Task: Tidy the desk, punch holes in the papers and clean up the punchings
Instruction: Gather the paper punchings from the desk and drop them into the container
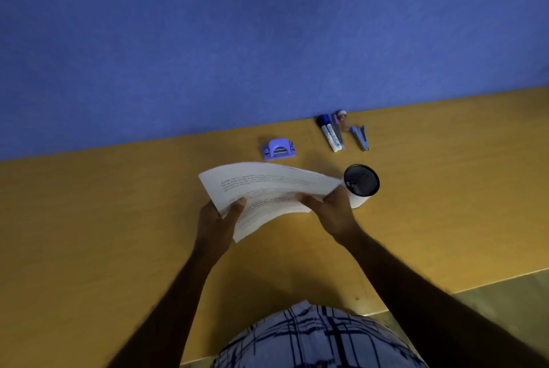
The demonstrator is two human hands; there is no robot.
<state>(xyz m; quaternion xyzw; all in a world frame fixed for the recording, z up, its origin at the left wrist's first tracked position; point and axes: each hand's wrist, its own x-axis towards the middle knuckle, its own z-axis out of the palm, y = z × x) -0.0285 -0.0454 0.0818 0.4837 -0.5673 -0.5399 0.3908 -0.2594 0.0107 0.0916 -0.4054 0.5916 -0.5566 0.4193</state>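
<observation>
Both hands have the papers [267, 189] pinched up off the desk [89, 219], left hand [218, 219] on the near-left corner, right hand [329, 208] on the right end (the sheets look blurry, so probably mid-shuffle). The punch [278, 148] sits just beyond, long axis left-right, about equally near both hands.

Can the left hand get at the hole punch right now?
Probably not yet. The left hand is gripping the papers together with the right hand, and the sheets arch between it and the hole punch. The desk around the punch looks bare.
</observation>
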